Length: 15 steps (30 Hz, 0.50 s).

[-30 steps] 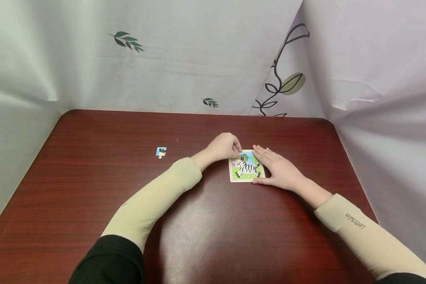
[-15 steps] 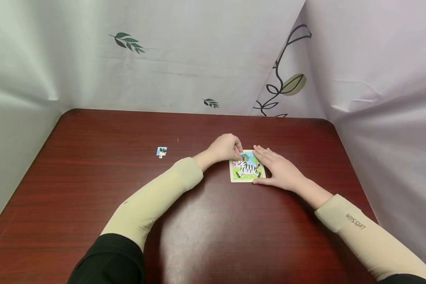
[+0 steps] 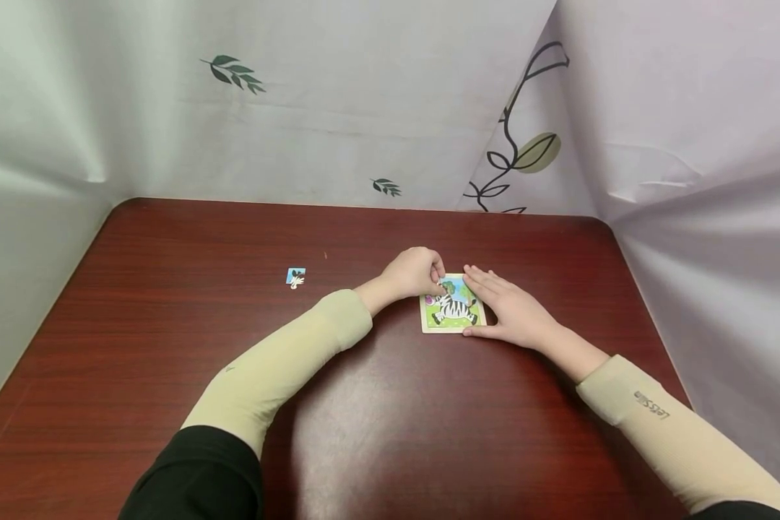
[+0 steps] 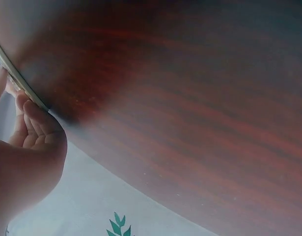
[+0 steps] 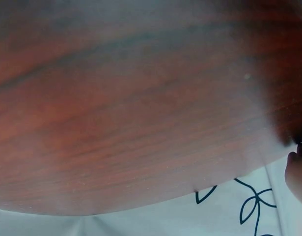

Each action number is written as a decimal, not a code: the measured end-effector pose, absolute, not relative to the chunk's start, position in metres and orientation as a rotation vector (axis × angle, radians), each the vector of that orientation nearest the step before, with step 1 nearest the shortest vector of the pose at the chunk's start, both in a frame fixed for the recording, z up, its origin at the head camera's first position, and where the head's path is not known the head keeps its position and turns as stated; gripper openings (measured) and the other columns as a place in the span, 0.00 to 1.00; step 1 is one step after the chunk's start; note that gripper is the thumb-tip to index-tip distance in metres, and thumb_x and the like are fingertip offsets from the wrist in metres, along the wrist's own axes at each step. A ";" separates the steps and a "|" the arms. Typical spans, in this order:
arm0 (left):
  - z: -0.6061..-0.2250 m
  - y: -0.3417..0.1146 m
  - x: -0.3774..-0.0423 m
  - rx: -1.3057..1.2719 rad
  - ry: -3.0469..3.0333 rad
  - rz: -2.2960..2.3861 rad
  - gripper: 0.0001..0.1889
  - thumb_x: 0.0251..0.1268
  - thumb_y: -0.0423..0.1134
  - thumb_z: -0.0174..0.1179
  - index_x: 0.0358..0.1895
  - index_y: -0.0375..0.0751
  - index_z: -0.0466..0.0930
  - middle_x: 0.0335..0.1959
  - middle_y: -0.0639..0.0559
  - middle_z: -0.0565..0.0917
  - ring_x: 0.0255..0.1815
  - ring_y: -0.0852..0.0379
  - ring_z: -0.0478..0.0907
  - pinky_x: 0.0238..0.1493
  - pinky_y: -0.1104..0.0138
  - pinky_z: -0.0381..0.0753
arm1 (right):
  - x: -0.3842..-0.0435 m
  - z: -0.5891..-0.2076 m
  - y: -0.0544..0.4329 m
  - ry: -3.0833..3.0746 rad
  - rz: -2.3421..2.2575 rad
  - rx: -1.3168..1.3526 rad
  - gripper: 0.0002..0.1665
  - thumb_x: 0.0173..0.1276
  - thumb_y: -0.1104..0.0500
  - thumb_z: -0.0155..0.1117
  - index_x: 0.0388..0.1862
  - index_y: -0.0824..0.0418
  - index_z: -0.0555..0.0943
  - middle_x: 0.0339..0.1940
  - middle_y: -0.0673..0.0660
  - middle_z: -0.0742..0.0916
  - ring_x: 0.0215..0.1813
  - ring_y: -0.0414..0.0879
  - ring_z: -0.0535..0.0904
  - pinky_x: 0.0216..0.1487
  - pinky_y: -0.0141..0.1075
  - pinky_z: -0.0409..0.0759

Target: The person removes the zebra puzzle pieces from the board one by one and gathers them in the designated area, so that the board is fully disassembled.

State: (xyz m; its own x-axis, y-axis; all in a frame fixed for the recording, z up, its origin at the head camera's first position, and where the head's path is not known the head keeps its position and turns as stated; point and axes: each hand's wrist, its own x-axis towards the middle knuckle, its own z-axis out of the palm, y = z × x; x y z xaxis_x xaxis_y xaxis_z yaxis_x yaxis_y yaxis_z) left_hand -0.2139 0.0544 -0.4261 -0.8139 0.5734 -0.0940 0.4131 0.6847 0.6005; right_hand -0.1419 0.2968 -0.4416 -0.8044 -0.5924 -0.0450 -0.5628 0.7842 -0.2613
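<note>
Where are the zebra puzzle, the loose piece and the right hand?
Zebra puzzle (image 3: 455,310), head view: the zebra's striped body.
Loose piece (image 3: 295,276), head view: its printed face.
Right hand (image 3: 515,311), head view: back of the hand.

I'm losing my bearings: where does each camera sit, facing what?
Head: worn there, facing forward and down at the square, pale-framed zebra puzzle; left hand, right hand, pale sleeves show.
Left wrist: worn there, facing the dark-red wood-grain tabletop; left hand and puzzle edge at frame left.
Right wrist: worn there, facing the tabletop; part of the right hand at frame right.
Both wrist views share the tabletop and white plant-print backdrop.
</note>
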 end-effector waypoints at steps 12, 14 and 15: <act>-0.424 0.055 -0.213 0.780 2.624 0.838 0.13 0.60 0.41 0.79 0.41 0.41 0.84 0.34 0.53 0.85 0.37 0.58 0.80 0.45 0.68 0.78 | -0.145 -0.441 0.298 2.845 -0.377 -0.934 0.63 0.63 0.34 0.77 0.85 0.64 0.60 0.88 0.61 0.63 0.88 0.57 0.58 0.87 0.55 0.57; -0.424 0.055 -0.213 0.788 2.623 0.846 0.13 0.60 0.40 0.79 0.41 0.42 0.84 0.34 0.53 0.85 0.36 0.58 0.80 0.44 0.68 0.78 | -0.145 -0.441 0.298 2.841 -0.375 -0.930 0.63 0.64 0.34 0.76 0.85 0.64 0.60 0.88 0.61 0.63 0.88 0.57 0.58 0.86 0.55 0.57; -0.423 0.055 -0.213 0.793 2.621 0.857 0.12 0.60 0.40 0.78 0.40 0.42 0.85 0.34 0.53 0.86 0.36 0.58 0.81 0.44 0.69 0.78 | -0.144 -0.441 0.298 2.839 -0.375 -0.923 0.63 0.63 0.34 0.76 0.85 0.64 0.60 0.88 0.61 0.63 0.88 0.57 0.58 0.87 0.55 0.57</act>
State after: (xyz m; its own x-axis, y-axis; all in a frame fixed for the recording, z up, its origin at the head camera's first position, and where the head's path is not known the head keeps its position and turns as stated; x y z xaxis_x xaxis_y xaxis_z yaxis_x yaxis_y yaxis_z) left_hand -0.2131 0.0547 -0.4235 -0.8134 0.5757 -0.0836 0.4151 0.6751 0.6098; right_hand -0.1445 0.2979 -0.4413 -0.8036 -0.5932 -0.0488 -0.5601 0.7814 -0.2750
